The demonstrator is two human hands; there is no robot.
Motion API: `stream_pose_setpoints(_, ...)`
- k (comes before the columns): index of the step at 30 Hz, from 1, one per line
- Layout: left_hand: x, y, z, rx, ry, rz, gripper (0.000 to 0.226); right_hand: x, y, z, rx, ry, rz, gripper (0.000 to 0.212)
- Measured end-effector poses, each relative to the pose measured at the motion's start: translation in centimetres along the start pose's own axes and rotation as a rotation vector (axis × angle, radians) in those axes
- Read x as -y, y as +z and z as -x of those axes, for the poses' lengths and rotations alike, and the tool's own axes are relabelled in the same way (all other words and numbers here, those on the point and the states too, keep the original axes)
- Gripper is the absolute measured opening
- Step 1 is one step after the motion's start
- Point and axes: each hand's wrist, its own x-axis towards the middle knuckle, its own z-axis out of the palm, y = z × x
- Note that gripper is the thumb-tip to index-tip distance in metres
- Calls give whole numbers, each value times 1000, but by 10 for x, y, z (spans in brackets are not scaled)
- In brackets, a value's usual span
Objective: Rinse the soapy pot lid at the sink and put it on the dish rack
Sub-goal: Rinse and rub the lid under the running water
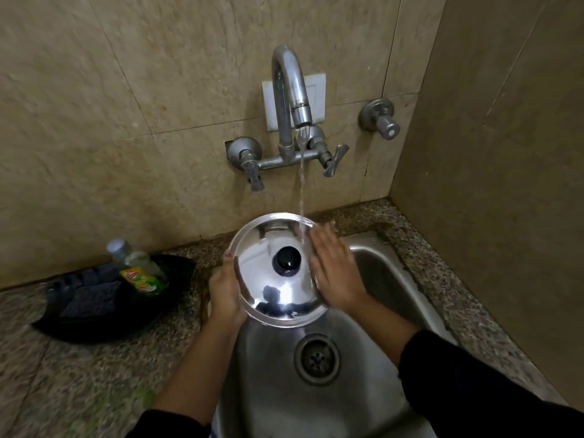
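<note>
Two hands held steel pot lid point(278, 273) over sink point(388, 279), black knob point(287, 260) facing up. Left hand point(225, 289) gripped lid's left rim, fingers curled beneath. Right hand point(331, 270) lay flat, fingers spread, against right rim. Tap point(290, 99) ran; stream struck lid's far edge. Dish soap bottle point(139, 267) lay in black tray point(104, 298) on bench point(79, 374), left of sink

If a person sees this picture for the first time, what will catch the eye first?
The shiny steel pot lid with its black knob, held over the sink at centre. The left hand grips its rim and the right hand lies flat on it, while water falls from the tap above.
</note>
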Motion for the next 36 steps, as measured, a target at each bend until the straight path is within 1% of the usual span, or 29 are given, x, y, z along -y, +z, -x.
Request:
stream_pose_setpoints(1, 2, 0, -2, -39, -15, 16, 38, 8, 4, 13, 37, -60, 23, 62)
stream_pose_setpoints(3, 4, 2, -3, -86, -43, 64, 39, 30, 14, 35, 68, -123, 26, 65)
stream_pose_setpoints(4, 3, 3, -2, -104, -50, 85, 39, 41, 18, 41, 53, -142, 37, 64)
stream_pose_setpoints(6, -1, 5, 1, -115, -50, 91, 38, 52, 25, 46, -31, -192, 100, 58)
stream_pose_setpoints(10, -10, 9, 6, -158, -16, 94, 35, 46, 24, 41, -152, -303, 110, 50)
stream_pose_setpoints(15, -3, 9, 7, -177, -16, 86, 33, 36, 21, 34, -216, -389, 79, 44)
stream_pose_setpoints(18, -4, 11, 9, -195, 28, 62, 34, 34, 14, 30, -208, -404, 11, 41)
stream_pose_setpoints(19, -5, 12, 10, -201, 50, 40, 34, 32, 12, 30, -202, -377, -15, 39)
stream_pose_setpoints(20, -6, 14, 13, -196, 68, 15, 34, 31, 11, 30, -209, -304, -76, 36)
stream_pose_setpoints(22, -5, 19, 18, -164, 129, -68, 33, 30, 7, 27, -235, -35, -296, 35)
stream_pose_setpoints(23, -6, 23, 23, -137, 179, -127, 33, 30, 5, 24, -229, 106, -379, 40)
stream_pose_setpoints(24, -7, 28, 30, -102, 242, -191, 34, 31, 3, 20, -204, 196, -405, 43)
stream_pose_setpoints(26, -8, 39, 42, -45, 383, -312, 36, 33, 1, 10, -159, 238, -326, 38)
stream_pose_setpoints(27, -9, 45, 46, -29, 434, -363, 38, 35, -1, 5, -153, 255, -280, 32)
stream_pose_setpoints(29, -11, 52, 51, -24, 530, -424, 39, 41, -6, -7, -173, 339, -266, 27)
stream_pose_setpoints(31, -12, 58, 53, -49, 640, -481, 36, 52, -10, -22, -179, 477, -375, 26)
stream_pose_setpoints(32, -13, 60, 54, -67, 711, -520, 34, 57, -10, -33, -149, 571, -466, 28)
stream_pose_setpoints(34, -15, 63, 56, -96, 819, -584, 32, 65, -15, -53, -42, 714, -626, 38)
stream_pose_setpoints(36, -18, 61, 55, -105, 853, -616, 31, 68, -18, -66, 61, 750, -667, 48)
